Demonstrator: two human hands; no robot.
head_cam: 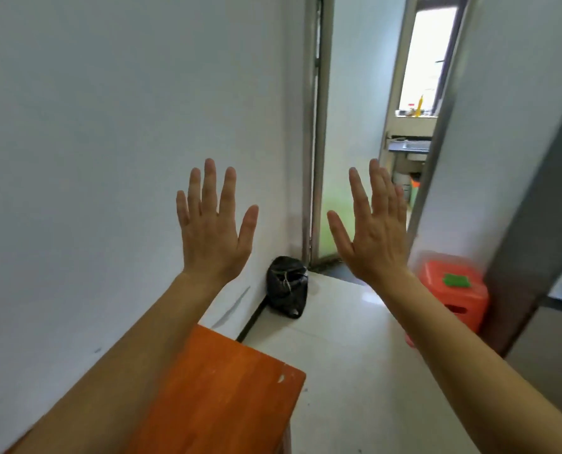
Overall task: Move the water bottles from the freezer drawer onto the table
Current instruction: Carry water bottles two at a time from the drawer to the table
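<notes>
Orange wooden table (220, 388) sits low against the white wall (93, 158), on the person's left. Left hand (212, 231) and right hand (376, 234) are raised, fingers straight and spread, holding nothing. Grey panel (548, 240) at right may be the fridge.

No legible text, label, brand or number; green patch (457, 279) on orange stool (466, 299) too blurred to read

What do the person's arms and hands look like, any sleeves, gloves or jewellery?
The left hand and right hand wear no gloves, rings, watch or bracelet. No sleeve shows anywhere up to the frame's edge.
</notes>
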